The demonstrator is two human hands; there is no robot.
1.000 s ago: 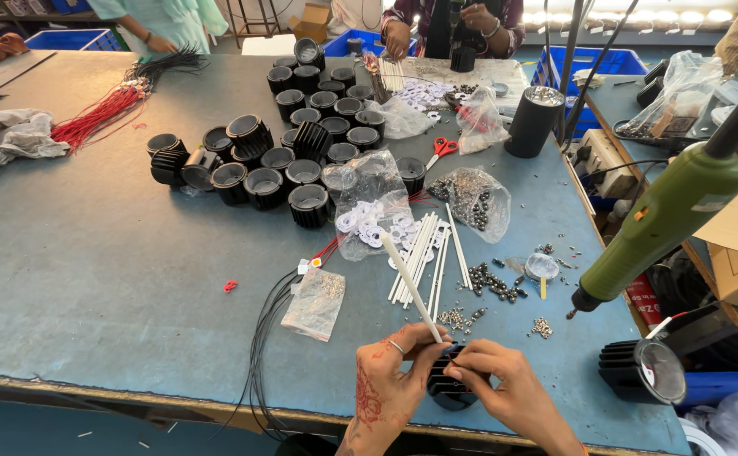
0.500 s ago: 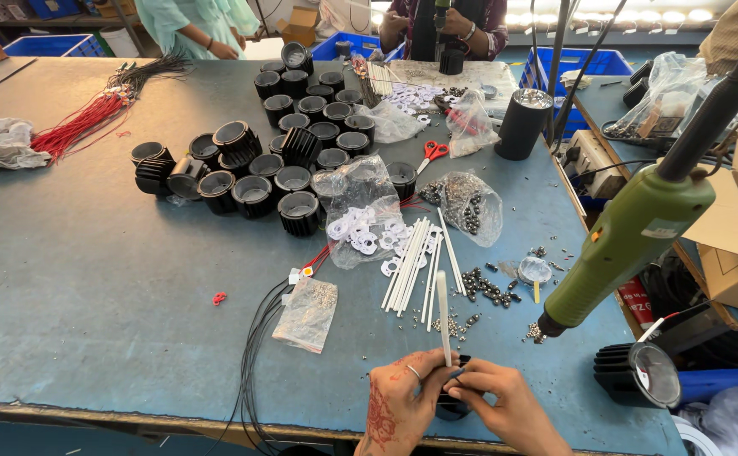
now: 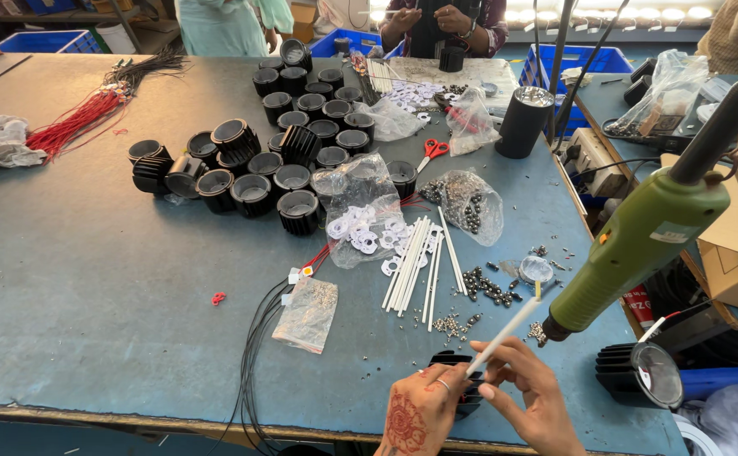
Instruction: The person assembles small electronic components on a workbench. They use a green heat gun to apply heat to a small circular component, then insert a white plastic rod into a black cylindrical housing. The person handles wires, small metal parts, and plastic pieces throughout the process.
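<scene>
A white rod [image 3: 504, 335] slants up over the near counter [image 3: 90, 321] edge, its low end pinched in the right hand [image 3: 531, 397] grip. Under it a black finned housing [image 3: 463, 384] sits in the left hand [image 3: 419, 414], fingers curled round it. Just right hangs a green screwdriver [image 3: 639, 245]; more rods [image 3: 415, 270] lie beyond.

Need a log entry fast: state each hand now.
Left hand: resting on the black finned round housing.
Right hand: pinching a thin white plastic tube.
</scene>
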